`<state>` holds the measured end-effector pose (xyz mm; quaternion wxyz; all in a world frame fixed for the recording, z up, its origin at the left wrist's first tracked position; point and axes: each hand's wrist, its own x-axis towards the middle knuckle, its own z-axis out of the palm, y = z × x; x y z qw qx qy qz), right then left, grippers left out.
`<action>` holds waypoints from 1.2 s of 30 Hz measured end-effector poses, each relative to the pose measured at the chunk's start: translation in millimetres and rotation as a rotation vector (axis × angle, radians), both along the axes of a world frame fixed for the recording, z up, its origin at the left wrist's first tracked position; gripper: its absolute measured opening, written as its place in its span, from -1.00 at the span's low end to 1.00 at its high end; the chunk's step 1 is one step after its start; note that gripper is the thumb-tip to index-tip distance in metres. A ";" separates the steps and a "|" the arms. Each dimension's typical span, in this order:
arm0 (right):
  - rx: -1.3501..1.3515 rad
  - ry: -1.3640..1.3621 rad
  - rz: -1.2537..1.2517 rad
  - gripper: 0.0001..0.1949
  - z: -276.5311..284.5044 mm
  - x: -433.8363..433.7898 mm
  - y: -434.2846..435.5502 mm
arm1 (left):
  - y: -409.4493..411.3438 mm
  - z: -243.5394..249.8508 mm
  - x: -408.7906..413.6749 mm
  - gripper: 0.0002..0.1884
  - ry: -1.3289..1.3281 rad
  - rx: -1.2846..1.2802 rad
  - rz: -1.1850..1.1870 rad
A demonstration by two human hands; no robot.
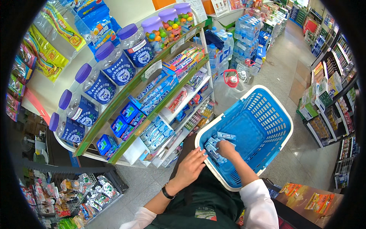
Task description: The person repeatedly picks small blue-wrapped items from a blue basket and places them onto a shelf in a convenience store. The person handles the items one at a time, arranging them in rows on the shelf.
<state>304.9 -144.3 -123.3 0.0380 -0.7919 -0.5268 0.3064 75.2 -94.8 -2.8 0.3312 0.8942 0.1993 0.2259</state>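
Note:
A blue plastic shopping basket (248, 123) with a white rim is tilted in front of me. My right hand (227, 148) reaches down inside it, fingers among several small blue-and-white candy packs (213, 147). Its fingertips are partly hidden, so I cannot tell whether they grip a pack. At the basket's near left corner, my left hand (191, 166) touches the white rim with extended fingers and the thumb apart. Similar blue-and-white packs (157, 133) lie on a lower level of the candy rack (134, 114) to the left.
Purple-lidded jars (114, 67) line the rack's top. Large water bottles (228, 88) and wrapped bottle packs (247, 31) stand on the floor beyond the basket. A wire bin of snacks (71, 194) is at lower left. Stocked shelves (323, 106) flank the aisle at right.

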 end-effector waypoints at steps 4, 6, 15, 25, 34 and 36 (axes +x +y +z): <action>-0.066 -0.058 -0.017 -0.67 -20.5 -24.7 0.1 | -7.7 -4.6 1.8 -0.61 0.022 0.079 0.037; -0.007 -0.146 -0.084 -0.64 -39.0 -35.6 -6.1 | -7.2 -6.4 3.6 -0.61 0.007 0.069 0.027; -0.081 -0.112 -0.108 -0.60 -23.3 -25.7 -6.6 | -6.7 -5.7 2.9 -0.65 -0.003 0.059 0.034; 0.416 0.456 -0.106 -0.62 173.5 -24.0 -31.5 | -6.4 2.9 -10.4 -0.54 -0.431 -1.053 0.145; 0.549 0.301 0.128 -0.54 203.1 -71.1 -15.3 | 16.3 22.1 -37.0 -0.69 -0.562 -1.289 0.423; 0.614 0.327 0.067 -0.58 202.9 -70.9 -15.6 | 20.9 21.0 -47.0 -0.69 -0.605 -1.276 0.477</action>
